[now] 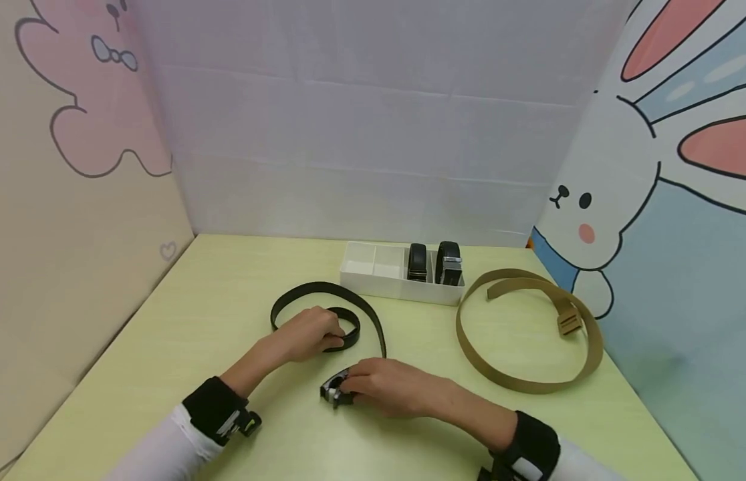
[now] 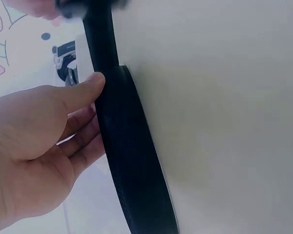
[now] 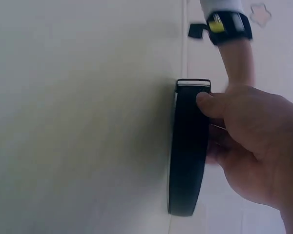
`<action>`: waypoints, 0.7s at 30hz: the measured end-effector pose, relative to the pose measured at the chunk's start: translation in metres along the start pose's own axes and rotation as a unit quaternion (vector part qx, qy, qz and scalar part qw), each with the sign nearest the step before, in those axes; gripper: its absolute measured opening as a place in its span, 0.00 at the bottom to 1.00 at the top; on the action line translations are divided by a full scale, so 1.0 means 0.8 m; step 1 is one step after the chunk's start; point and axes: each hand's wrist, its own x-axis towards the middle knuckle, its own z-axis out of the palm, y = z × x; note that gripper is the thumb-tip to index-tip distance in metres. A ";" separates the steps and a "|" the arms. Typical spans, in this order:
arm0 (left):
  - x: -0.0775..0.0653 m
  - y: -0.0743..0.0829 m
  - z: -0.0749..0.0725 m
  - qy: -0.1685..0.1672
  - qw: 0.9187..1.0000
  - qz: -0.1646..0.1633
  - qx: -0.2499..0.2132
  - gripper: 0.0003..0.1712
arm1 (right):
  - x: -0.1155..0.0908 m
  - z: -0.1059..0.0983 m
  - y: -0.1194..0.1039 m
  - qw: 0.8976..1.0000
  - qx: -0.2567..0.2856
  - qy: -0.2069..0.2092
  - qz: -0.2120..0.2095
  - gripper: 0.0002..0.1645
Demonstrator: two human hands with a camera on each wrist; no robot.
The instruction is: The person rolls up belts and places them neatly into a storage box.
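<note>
Central on the pale yellow tabletop [image 1: 228, 287], the left hand [image 1: 309, 334] pinches the far coil [image 1: 354, 335] of a black leather-look belt [image 1: 347, 292], apparently steadying it, while the right hand [image 1: 397, 387] grips its near metal-buckled end [image 1: 333, 387].

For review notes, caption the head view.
Left hand and right hand hold a black belt near a tan belt and white box.

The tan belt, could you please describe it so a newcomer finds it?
On the yellow table, find the white tray, then look right and nearer. The tan belt lies there in a wide loop, its colour setting it apart from the black belts.
</note>
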 end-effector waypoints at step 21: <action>0.015 0.019 -0.007 -0.006 1.000 0.008 -0.021 0.11 | -0.008 0.009 0.072 0.988 -0.031 0.153 0.016 0.07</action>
